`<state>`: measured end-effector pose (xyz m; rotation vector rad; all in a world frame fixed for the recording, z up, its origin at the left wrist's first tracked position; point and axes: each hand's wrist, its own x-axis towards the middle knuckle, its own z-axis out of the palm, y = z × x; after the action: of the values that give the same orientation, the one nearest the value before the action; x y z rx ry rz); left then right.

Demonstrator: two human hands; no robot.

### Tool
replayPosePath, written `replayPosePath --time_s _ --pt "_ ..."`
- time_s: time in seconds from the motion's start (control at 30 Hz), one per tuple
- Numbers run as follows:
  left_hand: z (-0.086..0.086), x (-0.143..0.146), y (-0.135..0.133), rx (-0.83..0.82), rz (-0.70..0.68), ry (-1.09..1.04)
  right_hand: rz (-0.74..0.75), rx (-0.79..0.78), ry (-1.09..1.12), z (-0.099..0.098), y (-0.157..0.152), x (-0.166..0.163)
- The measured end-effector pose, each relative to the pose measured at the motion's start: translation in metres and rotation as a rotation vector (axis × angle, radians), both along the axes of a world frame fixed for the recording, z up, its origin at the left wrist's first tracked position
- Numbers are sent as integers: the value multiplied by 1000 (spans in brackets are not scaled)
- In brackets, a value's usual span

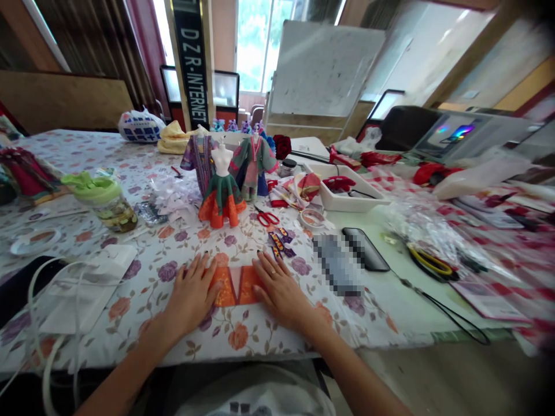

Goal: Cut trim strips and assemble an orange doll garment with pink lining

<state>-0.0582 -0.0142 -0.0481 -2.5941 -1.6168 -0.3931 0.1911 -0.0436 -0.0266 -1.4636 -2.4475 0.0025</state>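
Note:
An orange piece of doll clothing point(248, 284) with a dark-edged V-shaped neckline lies flat on the flowered tablecloth. My left hand point(197, 287) rests on its left side, palm down with fingers stretched out. On its right side lies my right hand point(277, 283), also flat, with a ring on one finger. Both hands cover the outer parts of the cloth. Just beyond my right hand are small purple and yellow patterned fabric scraps point(281, 242). Red-handled scissors point(267, 218) lie farther back, near a doll form point(222, 190) in a green and orange skirt.
Two more dressed doll forms, one in a grey-green robe point(252, 164), stand behind. A green-lidded jar point(108, 202) and a white power strip point(97, 283) are at left. To the right are a tape roll point(312, 218), a black phone point(366, 248) and a white tray point(347, 196).

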Motion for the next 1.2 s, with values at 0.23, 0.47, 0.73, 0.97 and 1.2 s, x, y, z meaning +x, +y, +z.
replayPosePath --time_s 0.23,0.47,0.73,0.97,1.2 --pt "23 41 13 -149 -434 -32 -279 75 63 17 34 43" --pt "17 73 9 -344 -495 18 -315 -52 -10 5 87 55" --pt "13 87 15 -283 -443 7 -291 -39 2 3 112 36" --pt "1 77 19 -125 -451 -102 -540 3 43 33 116 102" --pt "9 73 27 -47 -433 -270 -551 -194 197 22 150 173"
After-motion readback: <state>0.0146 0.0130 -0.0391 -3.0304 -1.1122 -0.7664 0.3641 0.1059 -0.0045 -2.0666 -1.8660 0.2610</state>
